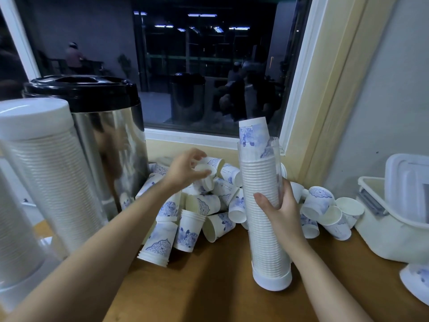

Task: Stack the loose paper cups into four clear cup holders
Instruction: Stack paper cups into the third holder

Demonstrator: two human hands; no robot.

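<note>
A clear cup holder (267,228) stands slightly tilted on the wooden counter, packed with nested white paper cups; the topmost cup (254,133) sticks out above its rim. My right hand (279,209) grips the holder at mid-height. Behind it lies a pile of loose white cups with blue prints (204,205). My left hand (185,169) reaches into the pile, fingers curled around the bottom of one loose cup (205,171). At the left, a filled holder with a white cap (44,173) stands, with another holder (14,240) in front of it.
A steel urn with a black lid (97,126) stands behind the left holders. A white lidded plastic box (394,219) sits at the right, with a few cups (334,212) beside it. A dark window (185,66) is behind the counter (209,287).
</note>
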